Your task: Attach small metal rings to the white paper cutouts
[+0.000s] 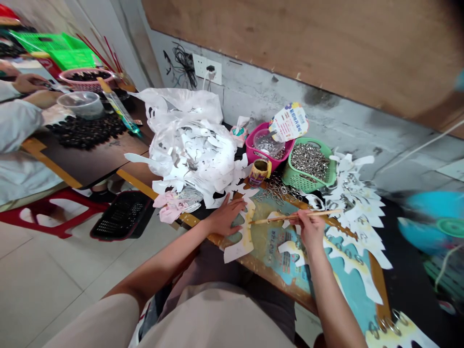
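Note:
My left hand [226, 216] lies flat with its fingers spread, holding down the edge of a white cut-out piece [239, 250] with yellowish smears. My right hand [311, 229] grips a thin wooden stick [270, 220], its left end at the smeared strip of that piece. Whether this end has bristles is too small to tell. Between the hands lies a worn, stained work board [266, 241]. Another small white cut-out [292, 249] rests below my right hand. A yellow-stained open can [258, 173] stands beyond the hands, beside loose metal rings [281, 189].
White cut-outs fill a plastic bag [195, 150] at the back left. A pink basket [253, 145] and a green basket [308, 183] of metal parts stand by the wall. Overlapping cut-outs with rings [357, 208] lie right, near a blurred blue fan [431, 217]. A co-worker's sleeve [18, 125] shows left.

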`<state>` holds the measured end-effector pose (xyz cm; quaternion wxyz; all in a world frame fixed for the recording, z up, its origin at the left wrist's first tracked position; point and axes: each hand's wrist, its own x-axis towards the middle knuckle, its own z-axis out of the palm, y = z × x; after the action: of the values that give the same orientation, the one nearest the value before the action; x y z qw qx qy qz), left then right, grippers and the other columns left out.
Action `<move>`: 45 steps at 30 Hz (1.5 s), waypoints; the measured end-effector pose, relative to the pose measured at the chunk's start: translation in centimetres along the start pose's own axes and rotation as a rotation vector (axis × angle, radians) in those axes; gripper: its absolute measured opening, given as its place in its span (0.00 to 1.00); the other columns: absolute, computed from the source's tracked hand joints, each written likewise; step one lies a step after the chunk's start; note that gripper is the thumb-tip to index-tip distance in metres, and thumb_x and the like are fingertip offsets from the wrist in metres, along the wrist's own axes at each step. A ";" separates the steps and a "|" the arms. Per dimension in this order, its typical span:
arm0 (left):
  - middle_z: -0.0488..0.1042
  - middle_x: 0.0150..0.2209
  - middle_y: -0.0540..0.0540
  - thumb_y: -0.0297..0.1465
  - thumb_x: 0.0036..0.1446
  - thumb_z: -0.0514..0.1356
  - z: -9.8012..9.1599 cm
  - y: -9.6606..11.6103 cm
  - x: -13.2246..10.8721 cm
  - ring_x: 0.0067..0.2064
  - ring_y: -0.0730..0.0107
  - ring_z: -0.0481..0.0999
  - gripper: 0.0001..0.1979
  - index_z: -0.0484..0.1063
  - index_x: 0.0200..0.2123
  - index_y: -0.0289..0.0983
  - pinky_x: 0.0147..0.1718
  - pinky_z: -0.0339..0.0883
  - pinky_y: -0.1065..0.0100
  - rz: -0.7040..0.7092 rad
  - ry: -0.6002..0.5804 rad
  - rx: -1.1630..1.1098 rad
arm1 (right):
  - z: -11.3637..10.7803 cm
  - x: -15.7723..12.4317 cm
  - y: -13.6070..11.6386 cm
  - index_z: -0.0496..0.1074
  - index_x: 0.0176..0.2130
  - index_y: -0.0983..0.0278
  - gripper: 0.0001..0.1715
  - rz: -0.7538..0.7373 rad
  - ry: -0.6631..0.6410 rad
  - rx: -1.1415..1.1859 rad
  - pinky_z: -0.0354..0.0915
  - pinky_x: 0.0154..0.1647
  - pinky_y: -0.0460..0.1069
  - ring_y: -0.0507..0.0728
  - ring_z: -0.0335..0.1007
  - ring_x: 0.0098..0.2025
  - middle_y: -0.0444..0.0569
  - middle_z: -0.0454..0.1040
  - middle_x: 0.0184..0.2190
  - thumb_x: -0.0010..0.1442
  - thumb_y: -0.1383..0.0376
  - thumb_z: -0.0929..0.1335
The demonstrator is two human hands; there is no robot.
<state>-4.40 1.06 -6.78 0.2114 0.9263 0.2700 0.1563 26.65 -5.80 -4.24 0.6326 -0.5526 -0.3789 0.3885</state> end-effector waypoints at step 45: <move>0.62 0.63 0.34 0.37 0.54 0.61 0.1 0.0 0.0 0.69 0.47 0.51 0.27 0.59 0.55 0.37 0.66 0.26 0.37 0.005 0.014 -0.005 | -0.1 -5.2 0.6 0.79 0.34 0.65 0.14 -0.146 0.065 -0.073 0.76 0.32 0.53 0.58 0.78 0.30 0.51 0.80 0.32 0.57 0.56 0.73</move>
<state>-4.39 1.04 -6.89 0.2115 0.9253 0.2686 0.1639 24.56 -10.54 -5.12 0.6505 -0.5586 -0.4114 0.3092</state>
